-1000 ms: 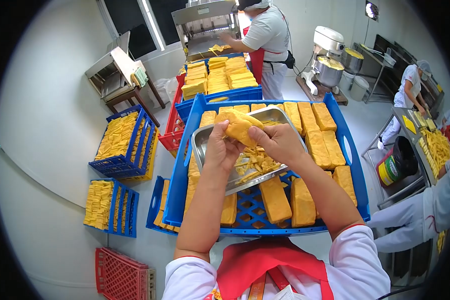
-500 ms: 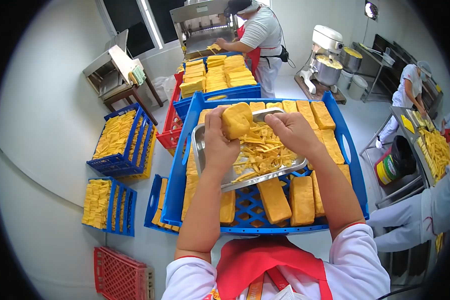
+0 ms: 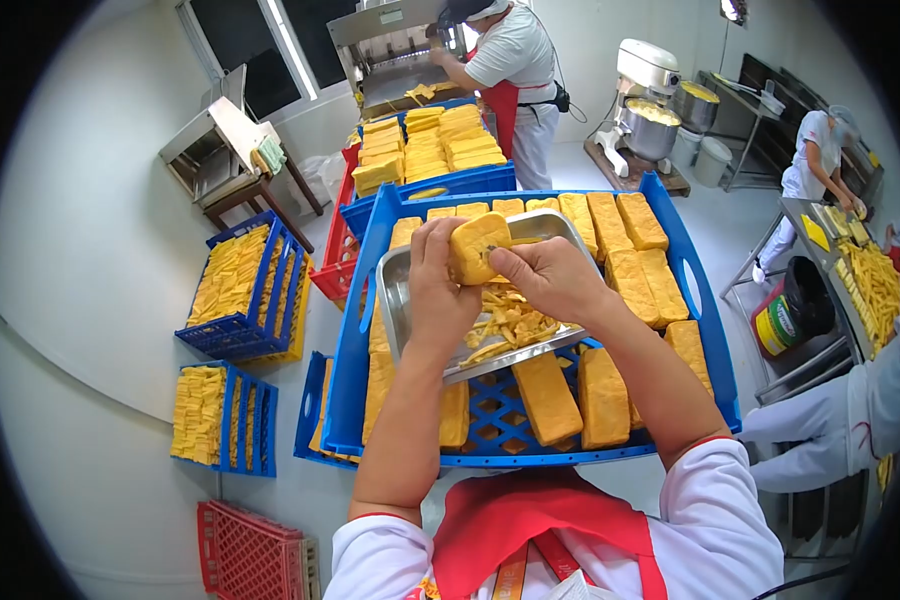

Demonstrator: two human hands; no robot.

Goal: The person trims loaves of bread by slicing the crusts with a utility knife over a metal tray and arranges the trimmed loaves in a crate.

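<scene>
A yellow loaf (image 3: pixel 478 245) is held upright over the metal tray, its end face turned toward me with a small dark spot on it. My left hand (image 3: pixel 438 290) is wrapped round the loaf's left side. My right hand (image 3: pixel 550 280) has its thumb at the loaf's right edge near the dark spot; its fingers are curled, and whether they hold a small tool is hidden. Beneath both hands, the metal tray (image 3: pixel 398 305) carries yellow scraps (image 3: pixel 515 318). The tray rests tilted on loaves in a large blue crate (image 3: pixel 705 345).
Beyond the crate, a stack of slabs (image 3: pixel 425 145) fills another blue crate, near a person (image 3: pixel 515 70) at a machine. Filled crates (image 3: pixel 225 415) stand at left above red crates (image 3: pixel 255 550). At right are a mixer (image 3: pixel 648 110), a bucket (image 3: pixel 785 315) and people beside a table.
My right hand has moved from the tray's far edge back to the loaf. The loaf, raised and turned by my left hand, now shows a dark spot.
</scene>
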